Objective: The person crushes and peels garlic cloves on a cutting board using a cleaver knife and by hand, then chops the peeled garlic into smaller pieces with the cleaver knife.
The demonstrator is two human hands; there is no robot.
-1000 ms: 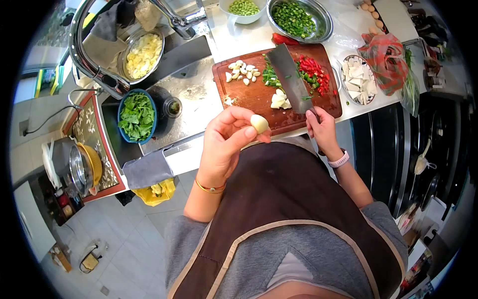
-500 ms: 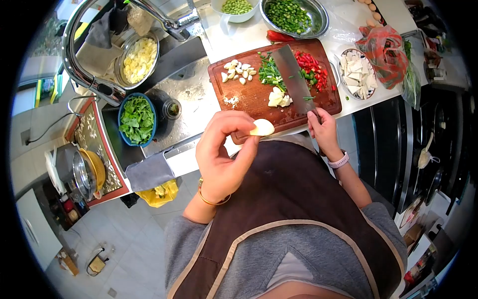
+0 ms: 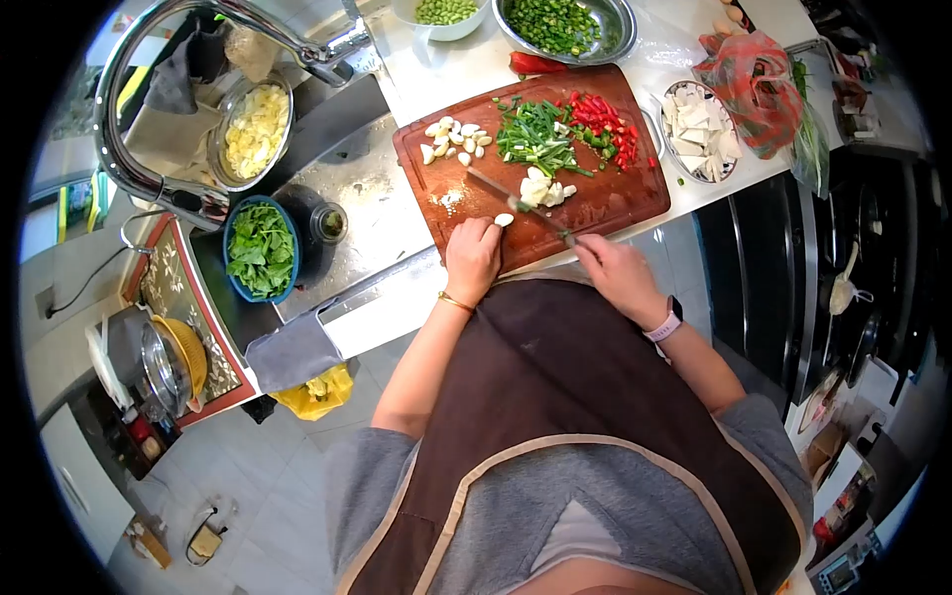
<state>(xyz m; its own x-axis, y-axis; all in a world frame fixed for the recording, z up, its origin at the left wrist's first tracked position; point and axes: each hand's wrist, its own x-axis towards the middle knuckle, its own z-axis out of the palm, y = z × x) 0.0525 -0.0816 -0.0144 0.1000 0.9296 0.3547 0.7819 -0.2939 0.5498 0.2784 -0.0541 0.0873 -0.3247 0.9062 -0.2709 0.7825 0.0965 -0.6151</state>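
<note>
My left hand (image 3: pixel 473 260) rests at the near edge of the wooden cutting board (image 3: pixel 595 220), its closed fingertips on a pale garlic clove (image 3: pixel 504 219). In my right hand (image 3: pixel 625 282) is the handle of a cleaver (image 3: pixel 516 202). Its blade is seen nearly edge-on, slanting up and left just beyond the clove. Behind the blade lie cut garlic pieces (image 3: pixel 541 188). Further back on the board are whole garlic cloves (image 3: pixel 458 139), chopped green stalks (image 3: pixel 535 137) and chopped red chili (image 3: pixel 610 129). Minced bits (image 3: pixel 449 202) lie at the board's left.
A metal bowl of chopped green peppers (image 3: pixel 620 30) and a whole red pepper (image 3: pixel 535 63) stand behind the board. To the right is a plate of white slices (image 3: pixel 699 129). At left are the sink, a blue bowl of leafy greens (image 3: pixel 260 248) and a faucet (image 3: pixel 322 61).
My left hand has lowered the garlic clove from in front of my apron onto the board. The cleaver has swung left and turned from broadside to edge-on beside the clove.
</note>
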